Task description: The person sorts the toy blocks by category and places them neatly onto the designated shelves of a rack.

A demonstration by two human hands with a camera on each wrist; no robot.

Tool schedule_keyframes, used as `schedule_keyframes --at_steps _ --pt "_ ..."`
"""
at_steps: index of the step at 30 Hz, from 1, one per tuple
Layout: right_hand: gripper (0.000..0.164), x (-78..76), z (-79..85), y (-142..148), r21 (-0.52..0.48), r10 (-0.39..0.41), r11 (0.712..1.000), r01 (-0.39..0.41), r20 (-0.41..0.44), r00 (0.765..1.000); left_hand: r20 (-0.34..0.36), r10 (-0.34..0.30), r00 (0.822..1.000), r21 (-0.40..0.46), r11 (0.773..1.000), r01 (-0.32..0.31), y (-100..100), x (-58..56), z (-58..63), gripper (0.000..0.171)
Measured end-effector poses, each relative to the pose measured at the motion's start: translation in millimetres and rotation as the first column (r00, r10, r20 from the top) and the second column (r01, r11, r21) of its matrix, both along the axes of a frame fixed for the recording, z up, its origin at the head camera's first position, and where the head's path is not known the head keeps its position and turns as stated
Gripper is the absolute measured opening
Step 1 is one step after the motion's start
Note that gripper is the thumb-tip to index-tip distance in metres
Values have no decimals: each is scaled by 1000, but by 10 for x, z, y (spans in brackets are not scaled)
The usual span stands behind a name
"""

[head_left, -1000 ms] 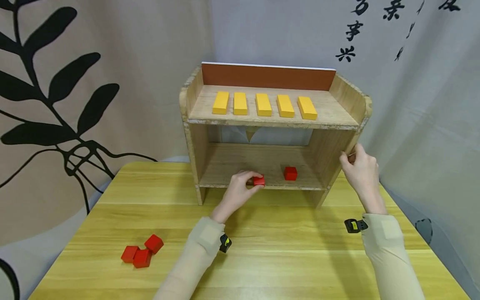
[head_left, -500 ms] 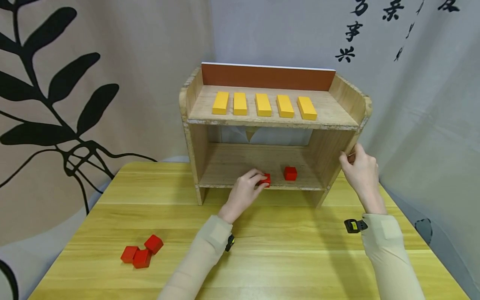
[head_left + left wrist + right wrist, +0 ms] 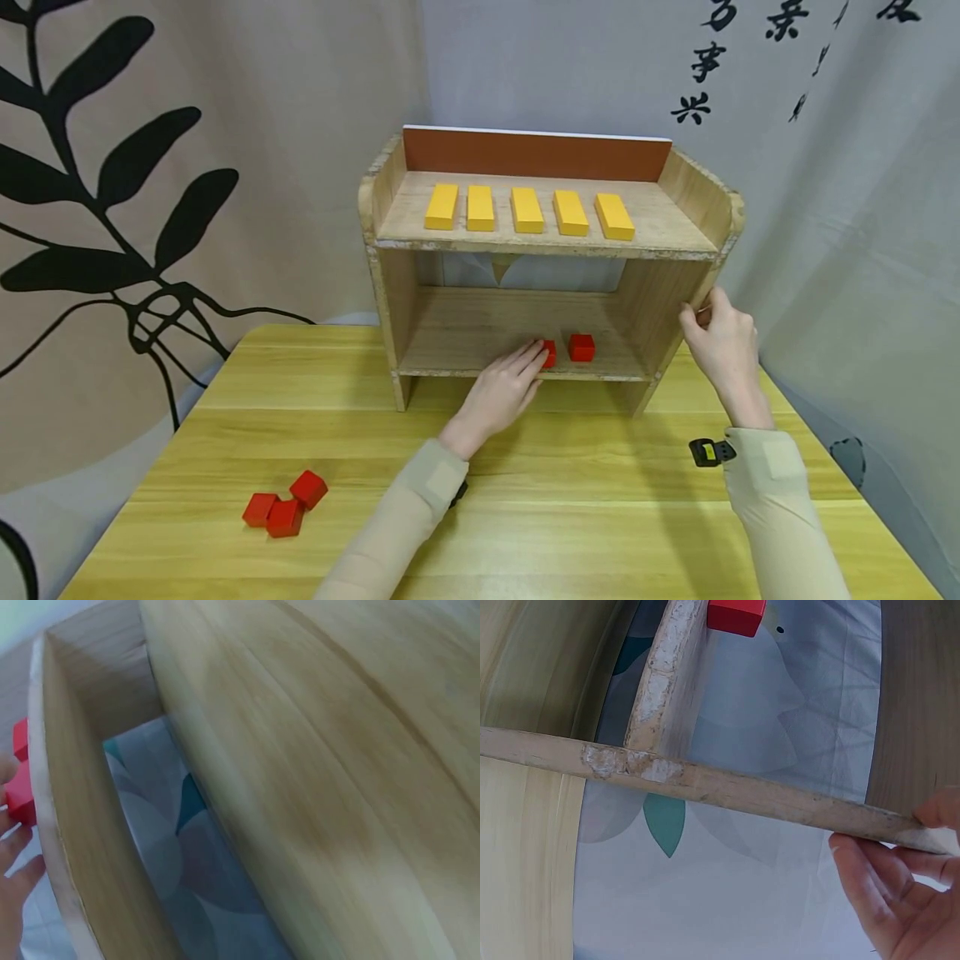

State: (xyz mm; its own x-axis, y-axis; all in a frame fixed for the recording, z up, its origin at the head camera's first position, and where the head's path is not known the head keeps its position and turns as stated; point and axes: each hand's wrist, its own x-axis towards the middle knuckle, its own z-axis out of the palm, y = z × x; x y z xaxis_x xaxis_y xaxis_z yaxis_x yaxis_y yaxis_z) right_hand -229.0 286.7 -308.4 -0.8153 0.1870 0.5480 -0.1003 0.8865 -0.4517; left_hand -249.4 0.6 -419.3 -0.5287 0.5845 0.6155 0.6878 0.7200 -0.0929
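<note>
On the lower board of a small wooden shelf (image 3: 450,321), my left hand (image 3: 501,392) touches the left side of a red block (image 3: 551,354) with fairly straight fingers. They partly cover it. Just right of it sits another red block (image 3: 582,347), a narrow gap between them. The left wrist view has fingers (image 3: 22,874) at the edge of the red block (image 3: 21,796). My right hand (image 3: 722,346) grips the front edge of the shelf's right side panel; the right wrist view has the panel (image 3: 780,801) between thumb and fingers.
Several yellow blocks (image 3: 527,210) stand in a row on the upper board. Three loose red blocks (image 3: 284,517) lie together at the front left of the wooden table (image 3: 570,517). A curtain (image 3: 300,150) hangs behind.
My left hand has slid the red block to the right along the lower board, nearer the other one. Its fingers went from pinching the block to lying straighter against it. My right hand stays put.
</note>
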Motion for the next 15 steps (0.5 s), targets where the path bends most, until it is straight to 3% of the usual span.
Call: schedule_keyframes --at_steps 8,15 --pt "27 -1 -2 3 -1 0 1000 0 0 1000 75 70 995 -57 996 -66 146 3 32 47" --pt "27 4 -2 1 -2 1 1000 -1 -1 1000 82 95 992 -57 994 -90 209 8 43 50"
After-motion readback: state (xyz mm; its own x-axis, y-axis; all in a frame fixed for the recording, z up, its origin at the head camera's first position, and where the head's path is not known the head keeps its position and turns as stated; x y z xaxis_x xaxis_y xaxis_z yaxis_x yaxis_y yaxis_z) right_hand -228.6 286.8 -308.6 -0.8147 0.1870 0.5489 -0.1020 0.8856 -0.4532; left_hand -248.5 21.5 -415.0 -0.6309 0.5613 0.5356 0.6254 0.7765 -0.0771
